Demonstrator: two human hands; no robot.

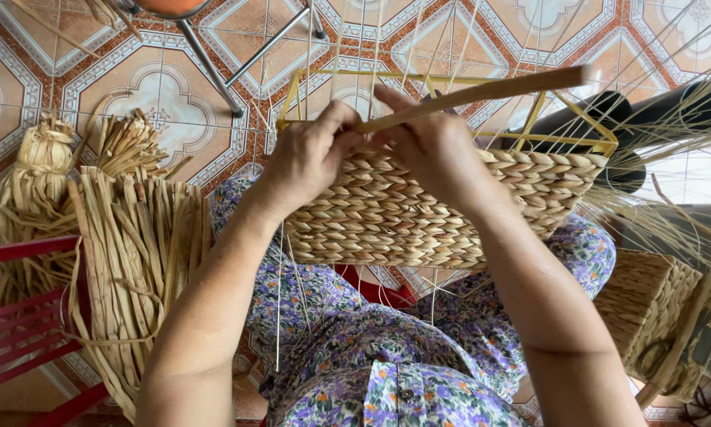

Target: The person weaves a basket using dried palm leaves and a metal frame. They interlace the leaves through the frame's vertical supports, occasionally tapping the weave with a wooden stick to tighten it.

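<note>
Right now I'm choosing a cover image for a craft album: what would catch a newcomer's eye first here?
First, the half-woven basket on its yellow wire frame, held at centre over the person's lap. The left hand and right hand meet at its rim, working a flat straw strip. At left, a thick bundle of dried straw rests above the patterned floor tiles.

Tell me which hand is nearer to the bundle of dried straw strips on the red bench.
Left. The left hand grips the basket rim on the side toward the straw bundle. The right hand sits farther along the rim, away from it.
</note>
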